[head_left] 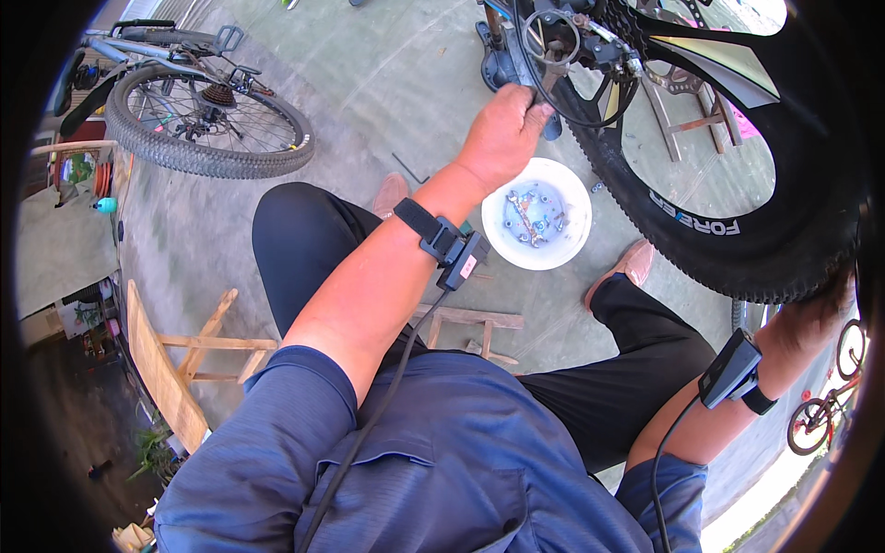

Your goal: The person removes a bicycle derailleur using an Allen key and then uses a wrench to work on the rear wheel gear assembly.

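My left hand (505,134) is closed around a grey metal tool that looks like a wrench (551,72), its upper end against the hub area of a bicycle. The bicycle's rear wheel has a wide black knobby tire (687,226) and large pale-and-black spokes. Against the outer side of this tire rests my right hand (825,309); its fingers are lost in shadow and behind the rubber. Cables and a derailleur (613,55) sit close to the tool. Below my left hand stands a white bowl (581,244) with small metal parts and a spanner (527,221) in bluish liquid.
Another bicycle (207,120) lies at the far left. An L-shaped hex key (410,169) is on the green-grey floor. A wooden stool (217,343) stands at the left, and a low wooden frame (470,318) shows between my legs. A red bicycle (820,415) is at the right edge.
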The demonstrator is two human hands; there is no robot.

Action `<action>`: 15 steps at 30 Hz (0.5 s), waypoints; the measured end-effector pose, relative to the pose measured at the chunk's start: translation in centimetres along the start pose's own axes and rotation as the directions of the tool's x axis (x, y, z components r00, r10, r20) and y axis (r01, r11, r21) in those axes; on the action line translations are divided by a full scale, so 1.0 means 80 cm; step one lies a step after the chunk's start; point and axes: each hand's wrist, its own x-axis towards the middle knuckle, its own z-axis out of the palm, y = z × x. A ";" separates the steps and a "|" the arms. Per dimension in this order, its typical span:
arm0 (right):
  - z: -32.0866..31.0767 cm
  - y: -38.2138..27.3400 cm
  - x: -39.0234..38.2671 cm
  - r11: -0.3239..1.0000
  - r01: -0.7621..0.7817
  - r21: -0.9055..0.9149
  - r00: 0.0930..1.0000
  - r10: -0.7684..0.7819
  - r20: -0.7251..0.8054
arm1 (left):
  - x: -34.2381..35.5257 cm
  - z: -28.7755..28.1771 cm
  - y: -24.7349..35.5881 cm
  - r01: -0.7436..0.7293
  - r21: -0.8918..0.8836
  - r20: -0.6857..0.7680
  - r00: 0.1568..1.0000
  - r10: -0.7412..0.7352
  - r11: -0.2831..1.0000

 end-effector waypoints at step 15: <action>-0.002 -0.004 0.014 0.881 -0.247 0.403 0.936 0.109 0.335 | -0.018 0.025 0.085 0.447 -0.682 0.287 0.891 -0.350 0.578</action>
